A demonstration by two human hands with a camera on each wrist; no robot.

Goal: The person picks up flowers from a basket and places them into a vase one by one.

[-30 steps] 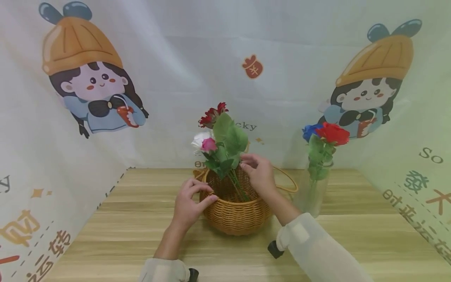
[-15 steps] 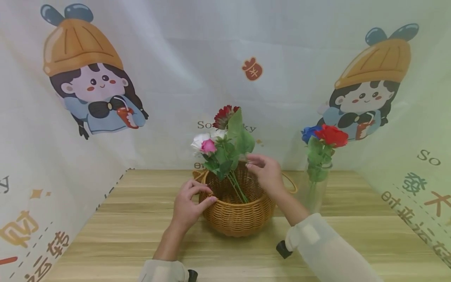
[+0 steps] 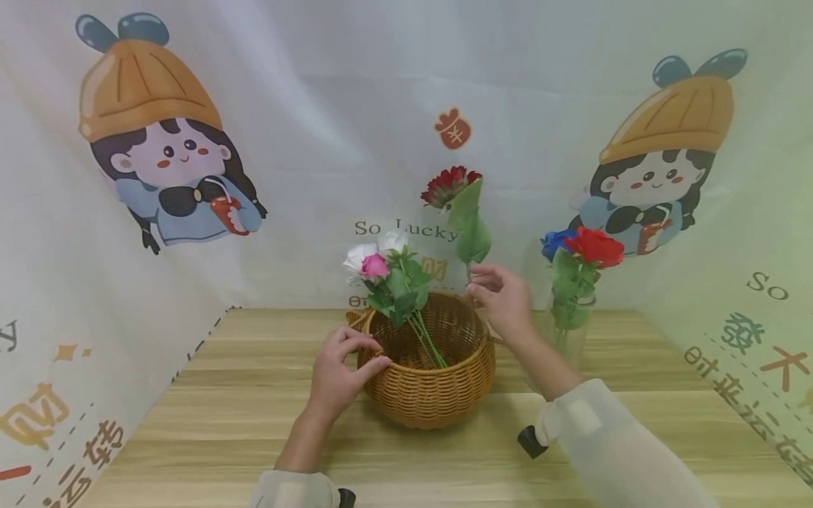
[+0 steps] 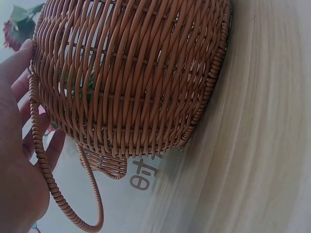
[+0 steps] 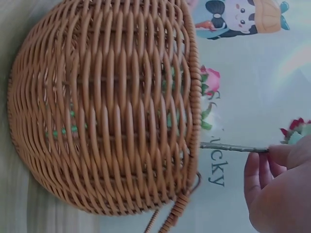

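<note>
A round wicker basket stands on the table. My left hand pinches its rim at the near left, and the basket's thin looped handle hangs by the palm in the left wrist view. Above the right side of the opening, my right hand pinches the stem of a dark red flower with broad green leaves. The flower is upright, and its stem runs down to the rim in the right wrist view. White roses and a pink rose lean left in the basket.
A clear glass vase stands to the right of the basket, close behind my right forearm. It holds a red rose and a blue rose. A printed white cloth hangs around the wooden table.
My right hand has moved right and slightly up with the dark red flower, drawing it apart from the white and pink roses. The left hand keeps its place on the rim.
</note>
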